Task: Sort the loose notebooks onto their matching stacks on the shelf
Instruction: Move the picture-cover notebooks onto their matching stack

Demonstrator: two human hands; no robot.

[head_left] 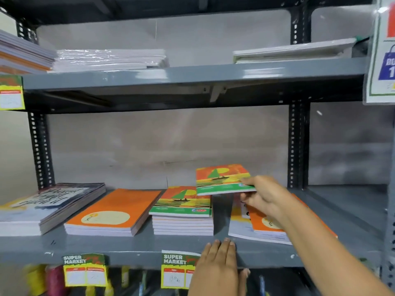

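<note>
Right of centre in the frame, the right hand [264, 196] pinches a sailboat notebook [222, 178] by its near right corner, holding it in the air just above and right of the matching sailboat stack [182, 210]. It looks thin, light and slightly floppy, so a corner pinch should suffice, though a grip along the spine edge would likely droop less. The left hand [218, 265] rests flat and open on the shelf edge [128, 251], lower centre.

Four stacks [183, 212] along shelf [136, 245]
</note>
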